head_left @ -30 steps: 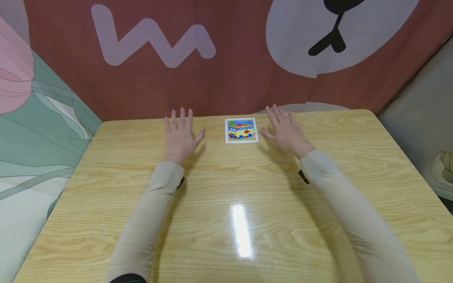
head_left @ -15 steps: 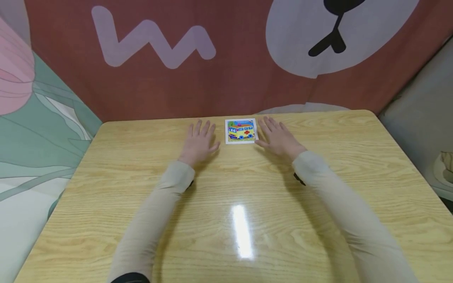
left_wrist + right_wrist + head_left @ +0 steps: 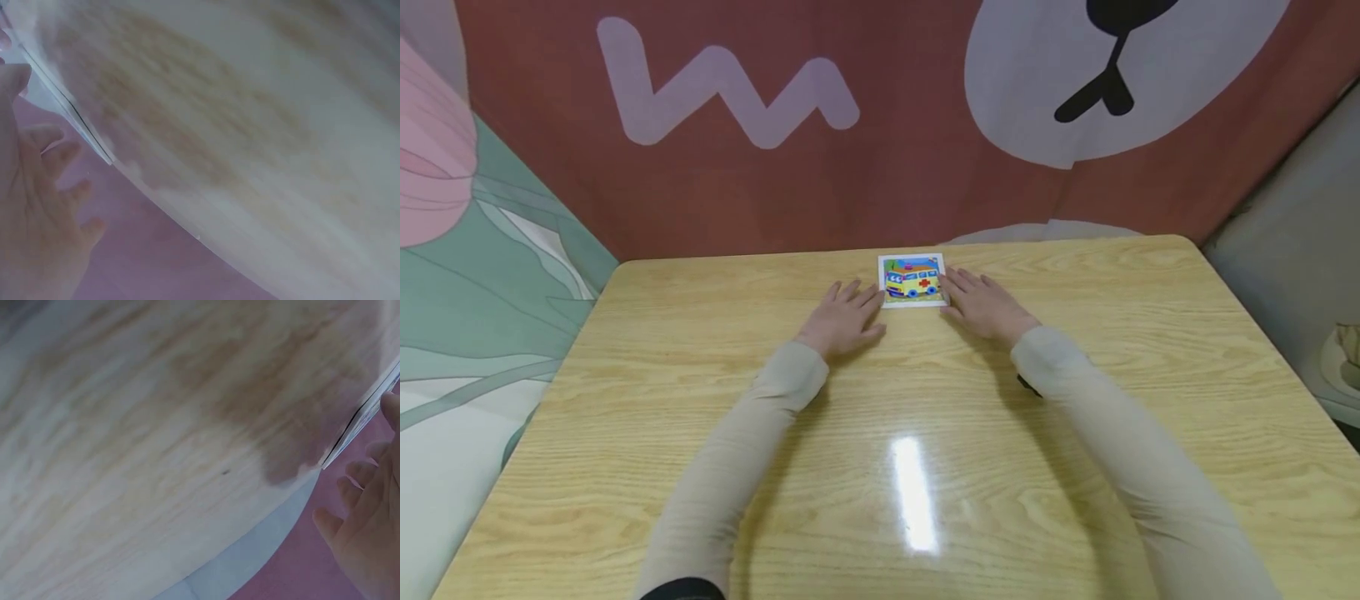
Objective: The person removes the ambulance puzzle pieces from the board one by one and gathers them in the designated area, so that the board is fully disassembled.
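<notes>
**Picture tile (image 3: 913, 281) flanked at both side edges**

Tile: thin, square, white border, printed with a yellow van bearing a red cross. Lies flat on the wood-grain bench (image 3: 842, 442), close to its far edge, printed face up.

Left of tile: left hand (image 3: 844, 319), palm down, fingers extended and slightly spread, thumb apart and nearer the wearer. Its foremost fingers reach the tile's left border; firm contact cannot be confirmed.

Right of tile: right hand (image 3: 988, 308), fingers extended, close together in the head view, tips overlapping the right border; they appear to touch it. Thumb sits by the near right corner. Neither hand pinches.

Interpretation: a slab this thin offers little to hold from above, so opposing side edges are likely the easiest access. Hands outside the border also leave most of the print uncovered.

Farther out: left sleeve (image 3: 722, 467) and right sleeve (image 3: 1135, 450) converge on the tile; the reddish backdrop (image 3: 910, 183) rises beyond it.
</notes>
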The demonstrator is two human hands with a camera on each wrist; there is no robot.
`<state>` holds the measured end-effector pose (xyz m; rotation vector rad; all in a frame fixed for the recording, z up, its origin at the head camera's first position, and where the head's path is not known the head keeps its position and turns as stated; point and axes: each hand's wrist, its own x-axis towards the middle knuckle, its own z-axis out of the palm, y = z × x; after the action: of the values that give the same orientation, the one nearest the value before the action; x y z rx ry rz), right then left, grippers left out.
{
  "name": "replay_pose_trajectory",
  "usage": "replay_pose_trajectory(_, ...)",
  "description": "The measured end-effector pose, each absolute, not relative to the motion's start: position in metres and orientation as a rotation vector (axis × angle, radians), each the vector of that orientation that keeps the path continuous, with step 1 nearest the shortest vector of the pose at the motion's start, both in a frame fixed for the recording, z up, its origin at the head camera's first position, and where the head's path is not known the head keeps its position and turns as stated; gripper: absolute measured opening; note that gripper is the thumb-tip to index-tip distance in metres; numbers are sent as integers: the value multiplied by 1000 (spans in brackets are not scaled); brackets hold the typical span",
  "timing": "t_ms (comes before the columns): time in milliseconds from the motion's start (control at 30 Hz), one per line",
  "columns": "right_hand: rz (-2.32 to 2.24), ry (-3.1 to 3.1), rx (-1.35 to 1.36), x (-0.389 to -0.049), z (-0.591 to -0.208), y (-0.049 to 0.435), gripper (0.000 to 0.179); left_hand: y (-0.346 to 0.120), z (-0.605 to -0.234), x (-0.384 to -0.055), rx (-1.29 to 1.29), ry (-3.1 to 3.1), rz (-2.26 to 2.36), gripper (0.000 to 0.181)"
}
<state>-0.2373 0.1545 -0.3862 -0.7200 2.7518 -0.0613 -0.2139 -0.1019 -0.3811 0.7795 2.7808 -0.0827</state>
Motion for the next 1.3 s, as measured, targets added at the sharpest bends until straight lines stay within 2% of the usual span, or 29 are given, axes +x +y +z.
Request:
replay_pose_trajectory(633,-34,2702,-807,-236,-389,150,55,-99,-383,-212,802,2668,-125,64)
replay_pose_trajectory(1000,-47,2673,-825,-216,-380,150,52,-102,-374,-195,851,2630,-178,61)
replay_pose_trajectory(1300,-93,2662,-943,-201,-378,153,48,-108,-373,-175,929,2635,-199,60)
